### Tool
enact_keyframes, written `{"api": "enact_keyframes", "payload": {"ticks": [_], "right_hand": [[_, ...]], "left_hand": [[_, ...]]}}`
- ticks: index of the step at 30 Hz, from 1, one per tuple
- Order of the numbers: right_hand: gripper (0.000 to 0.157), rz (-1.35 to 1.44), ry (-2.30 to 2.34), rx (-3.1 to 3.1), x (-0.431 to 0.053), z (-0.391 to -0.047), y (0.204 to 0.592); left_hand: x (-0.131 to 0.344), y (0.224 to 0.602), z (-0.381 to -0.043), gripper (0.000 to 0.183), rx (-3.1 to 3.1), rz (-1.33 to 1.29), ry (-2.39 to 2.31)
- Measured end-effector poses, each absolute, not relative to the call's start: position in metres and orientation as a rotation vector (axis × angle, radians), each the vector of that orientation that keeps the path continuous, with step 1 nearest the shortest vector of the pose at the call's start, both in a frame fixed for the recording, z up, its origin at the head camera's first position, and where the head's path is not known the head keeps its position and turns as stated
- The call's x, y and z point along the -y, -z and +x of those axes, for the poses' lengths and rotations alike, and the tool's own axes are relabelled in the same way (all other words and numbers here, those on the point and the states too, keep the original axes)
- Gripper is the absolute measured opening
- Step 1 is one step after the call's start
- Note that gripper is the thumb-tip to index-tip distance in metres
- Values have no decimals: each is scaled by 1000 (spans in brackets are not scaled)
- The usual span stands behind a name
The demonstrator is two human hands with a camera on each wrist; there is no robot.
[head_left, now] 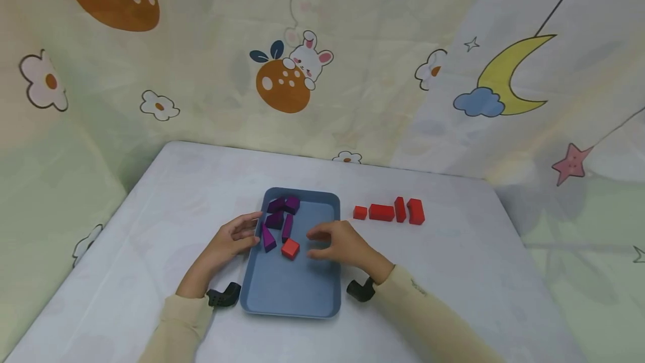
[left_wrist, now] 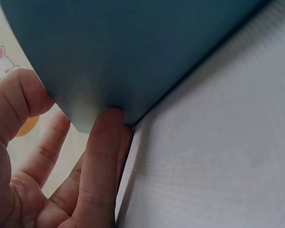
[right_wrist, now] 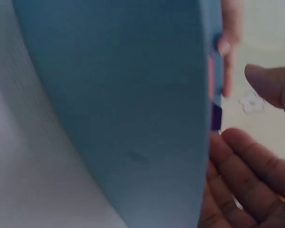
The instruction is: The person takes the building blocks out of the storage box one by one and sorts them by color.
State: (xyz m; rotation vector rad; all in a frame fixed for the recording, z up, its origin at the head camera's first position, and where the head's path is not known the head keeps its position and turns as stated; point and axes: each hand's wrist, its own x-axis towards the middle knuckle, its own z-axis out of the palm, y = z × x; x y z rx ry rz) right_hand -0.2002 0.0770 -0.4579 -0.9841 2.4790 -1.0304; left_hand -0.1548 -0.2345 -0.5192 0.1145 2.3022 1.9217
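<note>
A blue-grey tray [head_left: 292,298] lies on the white-covered table. My left hand [head_left: 233,241] touches its left rim, fingers spread loosely; in the left wrist view its thumb and fingers [left_wrist: 103,156] meet the tray's outer wall. Over the tray's right half hovers my right hand [head_left: 345,244], thumb and fingertips apart with nothing between them. Just left of those fingertips a red block [head_left: 290,249] lies in the tray. Several purple blocks [head_left: 274,220] of different shapes cluster behind it at the upper left. The right wrist view shows the right hand [right_wrist: 256,175] beside the tray wall.
Right of the tray stand a small red cube [head_left: 360,213], a red rectangular block [head_left: 381,212], a narrow red block [head_left: 400,210] and a red arch-like block [head_left: 416,212], in a row. A patterned cloth [head_left: 363,71] hangs behind the table. Black devices [head_left: 224,295] sit at both wrists.
</note>
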Motion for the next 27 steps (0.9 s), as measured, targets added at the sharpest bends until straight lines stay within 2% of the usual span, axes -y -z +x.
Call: {"api": "enact_keyframes", "payload": {"ticks": [5,19,27], "right_hand": [[38,-967,925,-2543,-63,-199,459],[41,-942,734,-2733,-39,-192,472],[24,-1002,901,-2690,-50,-192,476]], "left_hand": [[233,517,-154,66,-2312,100,-1908],[234,518,-155,64,-2329,117,-1912],[234,519,-155,65,-2335,89,-1897]]}}
